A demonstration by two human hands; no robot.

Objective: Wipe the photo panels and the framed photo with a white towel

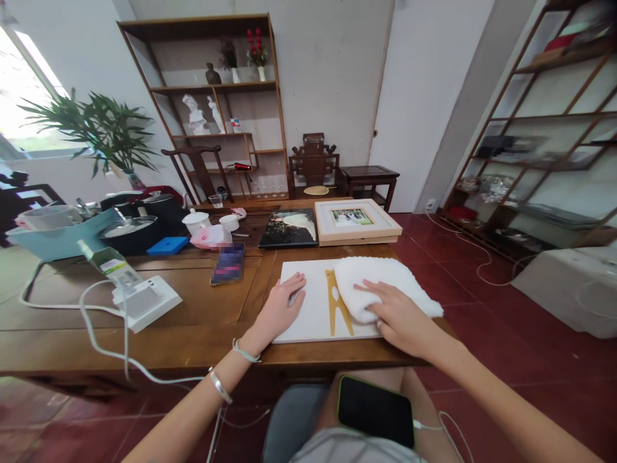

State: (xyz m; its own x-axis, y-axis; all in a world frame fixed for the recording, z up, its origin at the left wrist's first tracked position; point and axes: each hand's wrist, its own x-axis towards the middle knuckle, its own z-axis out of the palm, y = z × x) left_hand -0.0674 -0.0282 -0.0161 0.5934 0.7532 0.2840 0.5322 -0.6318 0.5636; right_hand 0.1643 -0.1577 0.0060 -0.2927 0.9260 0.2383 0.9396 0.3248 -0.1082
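Observation:
A white board (308, 325) lies flat near the table's front edge. My left hand (284, 308) rests on its left side, fingers stretched out and the thumb apart; a small greyish patch between them is too unclear to name. A white fluffy cloth (395, 276) covers the board's right part, its near edge bunched up. My right hand (398, 315) is on this cloth, with a fold between the thumb and fingers. Between both hands, a yellow A-shaped flat piece (333, 302) lies on the board, its upper right edge touching or nearly touching the cloth.
Behind the board are a framed picture (359, 218) and a dark picture panel (289, 228). A phone (229, 263), an opened white box (147, 302) and a white cable (96, 341) lie leftward. Another phone (376, 411) rests on my lap, plugged into a cable.

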